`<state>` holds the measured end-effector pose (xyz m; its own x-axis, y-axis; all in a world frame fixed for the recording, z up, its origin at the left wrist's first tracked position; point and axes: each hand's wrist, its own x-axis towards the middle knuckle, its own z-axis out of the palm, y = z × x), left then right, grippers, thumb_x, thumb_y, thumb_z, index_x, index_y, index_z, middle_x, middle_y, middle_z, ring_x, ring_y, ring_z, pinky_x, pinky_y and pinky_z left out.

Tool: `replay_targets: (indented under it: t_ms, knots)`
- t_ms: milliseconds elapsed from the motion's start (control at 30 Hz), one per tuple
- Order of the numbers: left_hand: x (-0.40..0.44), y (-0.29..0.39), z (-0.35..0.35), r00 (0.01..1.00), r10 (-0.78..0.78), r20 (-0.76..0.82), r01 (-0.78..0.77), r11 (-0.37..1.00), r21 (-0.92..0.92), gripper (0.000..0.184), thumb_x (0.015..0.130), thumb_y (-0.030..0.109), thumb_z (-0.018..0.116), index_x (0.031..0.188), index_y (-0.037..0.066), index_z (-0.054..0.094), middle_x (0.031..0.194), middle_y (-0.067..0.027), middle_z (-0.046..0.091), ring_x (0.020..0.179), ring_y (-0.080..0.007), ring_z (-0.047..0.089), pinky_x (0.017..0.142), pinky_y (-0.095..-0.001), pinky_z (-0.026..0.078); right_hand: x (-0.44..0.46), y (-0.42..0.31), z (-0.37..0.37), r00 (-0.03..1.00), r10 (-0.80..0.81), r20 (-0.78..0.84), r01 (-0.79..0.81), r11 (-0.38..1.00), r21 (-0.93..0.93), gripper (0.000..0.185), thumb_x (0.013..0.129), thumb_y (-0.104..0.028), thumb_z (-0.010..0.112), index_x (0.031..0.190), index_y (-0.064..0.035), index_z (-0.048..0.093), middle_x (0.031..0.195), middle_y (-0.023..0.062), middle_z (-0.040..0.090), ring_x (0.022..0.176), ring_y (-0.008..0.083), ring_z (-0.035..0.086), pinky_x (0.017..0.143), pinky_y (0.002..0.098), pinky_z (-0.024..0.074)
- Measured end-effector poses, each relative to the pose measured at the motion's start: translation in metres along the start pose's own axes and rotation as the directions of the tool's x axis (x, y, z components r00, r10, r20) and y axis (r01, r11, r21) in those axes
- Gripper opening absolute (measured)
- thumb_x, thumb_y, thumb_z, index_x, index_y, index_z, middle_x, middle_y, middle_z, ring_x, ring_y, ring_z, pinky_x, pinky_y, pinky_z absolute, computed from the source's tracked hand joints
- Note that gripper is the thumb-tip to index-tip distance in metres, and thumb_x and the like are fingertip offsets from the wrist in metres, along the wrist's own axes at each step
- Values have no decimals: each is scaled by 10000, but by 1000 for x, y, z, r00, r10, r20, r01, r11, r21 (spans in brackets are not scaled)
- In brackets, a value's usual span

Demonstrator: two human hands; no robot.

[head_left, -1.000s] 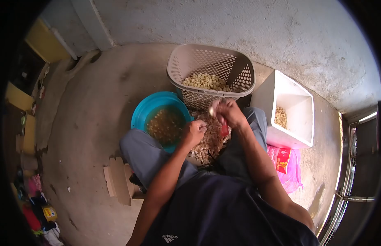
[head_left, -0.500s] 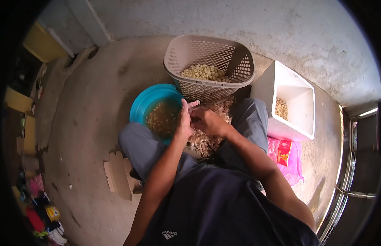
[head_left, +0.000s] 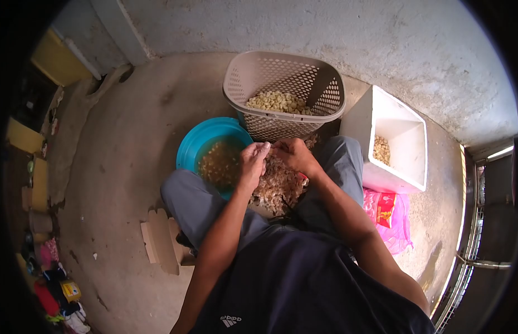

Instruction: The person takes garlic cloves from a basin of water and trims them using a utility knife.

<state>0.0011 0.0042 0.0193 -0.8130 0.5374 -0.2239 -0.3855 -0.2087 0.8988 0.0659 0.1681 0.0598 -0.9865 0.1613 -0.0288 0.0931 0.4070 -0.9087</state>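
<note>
My left hand (head_left: pixel 253 162) is closed, thumb and fingers pinched on what looks like a garlic clove (head_left: pixel 272 151), mostly hidden by the fingertips. Right beside it, my right hand (head_left: pixel 295 155) is curled with its fingertips meeting those of the left; what it grips is hidden. A small red thing (head_left: pixel 302 177) shows below the right wrist. Under both hands lies a heap of papery garlic skins (head_left: pixel 278 186). To the left, a blue basin (head_left: pixel 186 146) holds unpeeled-looking cloves (head_left: pixel 219 161) in cloudy water.
A brown perforated basket (head_left: pixel 273 127) with pale peeled cloves (head_left: pixel 278 102) stands ahead, near the wall. At right is a white foam box (head_left: pixel 401 131) with more cloves (head_left: pixel 381 150), beside a pink bag (head_left: pixel 400 222). Cardboard (head_left: pixel 160 240) lies by the left knee.
My left hand has gone from stretched fingers near the basin's edge to a pinch. My right hand has shifted slightly right and up, and both hands now meet at the fingertips.
</note>
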Motion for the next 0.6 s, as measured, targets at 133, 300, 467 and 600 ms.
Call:
replay_targets:
  t_ms: [133, 300, 467, 600]
  knots:
    - [1, -5, -2, 995, 69, 73, -77, 990, 120, 156, 984, 179, 672, 1027, 30, 656, 791, -25, 613, 517, -40, 452, 397, -224, 349, 0, 3, -2, 997, -49, -67, 48, 999, -14, 122, 888, -47, 679, 938, 57, 719, 782, 88, 728, 706, 96, 618, 643, 309, 512]
    - [-1, 5, -3, 984, -124, 129, 146, 974, -172, 110, 987, 131, 655, 1034, 32, 658, 781, -62, 666, 492, -51, 478, 398, -207, 351, 1, 2, 1, 997, -69, -43, 74, 985, 155, 123, 906, -36, 664, 974, 56, 709, 808, 81, 730, 724, 94, 637, 659, 283, 524]
    - [1, -1, -11, 973, -137, 184, 195, 917, -347, 124, 995, 136, 647, 1067, 35, 647, 845, -85, 684, 499, -57, 487, 405, -216, 367, 2, 7, 8, 1000, -2, 3, 0, 875, 484, 109, 938, -50, 654, 977, 45, 693, 807, 68, 716, 679, 93, 625, 592, 254, 499]
    - [0, 0, -7, 984, -99, 148, 138, 950, -281, 146, 1009, 156, 638, 1095, 37, 633, 876, -73, 658, 520, -51, 489, 414, -210, 373, -2, -1, 0, 990, 123, 71, -142, 873, 467, 141, 940, -106, 684, 947, 35, 689, 789, 56, 703, 611, 82, 585, 526, 238, 458]
